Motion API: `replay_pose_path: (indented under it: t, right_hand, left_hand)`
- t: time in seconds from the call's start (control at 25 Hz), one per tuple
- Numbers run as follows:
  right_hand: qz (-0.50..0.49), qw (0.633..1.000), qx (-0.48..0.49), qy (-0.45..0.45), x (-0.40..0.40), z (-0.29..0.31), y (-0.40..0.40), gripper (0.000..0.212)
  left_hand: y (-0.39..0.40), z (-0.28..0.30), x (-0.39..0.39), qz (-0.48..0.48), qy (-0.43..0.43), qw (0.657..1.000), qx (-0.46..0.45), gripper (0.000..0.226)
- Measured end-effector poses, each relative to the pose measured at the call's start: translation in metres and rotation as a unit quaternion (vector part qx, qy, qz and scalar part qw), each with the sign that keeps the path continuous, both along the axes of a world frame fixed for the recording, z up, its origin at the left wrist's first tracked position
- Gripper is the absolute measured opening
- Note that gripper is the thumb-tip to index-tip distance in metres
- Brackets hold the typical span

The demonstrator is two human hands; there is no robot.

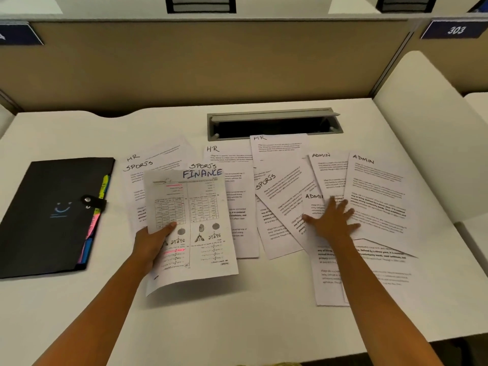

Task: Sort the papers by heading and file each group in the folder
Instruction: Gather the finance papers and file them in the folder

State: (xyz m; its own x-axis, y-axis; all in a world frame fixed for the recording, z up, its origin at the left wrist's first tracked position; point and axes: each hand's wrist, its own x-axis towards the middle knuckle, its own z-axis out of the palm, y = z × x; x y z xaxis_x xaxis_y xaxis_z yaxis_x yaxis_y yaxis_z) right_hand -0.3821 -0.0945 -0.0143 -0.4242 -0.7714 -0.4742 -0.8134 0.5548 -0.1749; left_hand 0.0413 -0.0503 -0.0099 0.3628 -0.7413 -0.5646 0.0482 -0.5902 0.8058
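Observation:
Several white papers lie fanned across the white desk [237,313], headed HR, SPORTS and ADMIN. My left hand [151,243] grips the left edge of a FINANCE sheet [196,233], thumb on top, holding it slightly raised over the SPORTS papers [137,170]. My right hand [331,220] lies flat with spread fingers on the overlapping ADMIN papers [377,196] at the right. A tilted SPORTS sheet [282,191] lies just left of that hand. HR sheets [278,146] lie at the back. The black folder [50,215] lies closed at the left, with coloured tabs along its right edge.
A grey cable tray [273,122] with its lid raised is set into the desk behind the papers. A beige partition wall [198,64] closes the back. A white side panel [427,128] borders the desk on the right.

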Motion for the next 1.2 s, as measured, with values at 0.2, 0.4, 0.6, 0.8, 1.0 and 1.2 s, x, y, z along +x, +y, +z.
replay_pose_path:
  t: [0.2,0.4,0.6,0.8,1.0,1.2]
  right_hand:
    - [0.15,0.978,-0.124,-0.07,0.076,-0.007,0.009,0.09]
    - [0.211,0.971,-0.112,0.019,0.094,-0.035,0.023,0.079]
    - [0.159,0.981,-0.111,0.027,0.069,-0.034,0.021,0.074]
    - [0.147,0.981,-0.121,0.021,0.068,-0.037,0.022,0.074]
    - [0.12,0.986,-0.119,-0.003,0.072,-0.034,0.013,0.067]
    - [0.013,0.936,-0.31,-0.166,0.1,-0.009,0.008,0.062]
  left_hand:
    - [0.003,-0.005,0.003,0.0,0.005,1.0,0.007,0.034]
    - [0.009,-0.007,0.018,-0.002,-0.021,1.0,0.003,0.042]
    - [0.01,-0.011,0.028,0.012,-0.011,1.0,0.018,0.039]
    - [0.014,-0.006,0.01,0.004,0.024,1.0,0.005,0.036]
    - [0.02,-0.001,-0.017,0.0,0.066,0.998,-0.003,0.034]
    - [0.025,0.012,-0.024,0.001,0.09,0.995,-0.032,0.024]
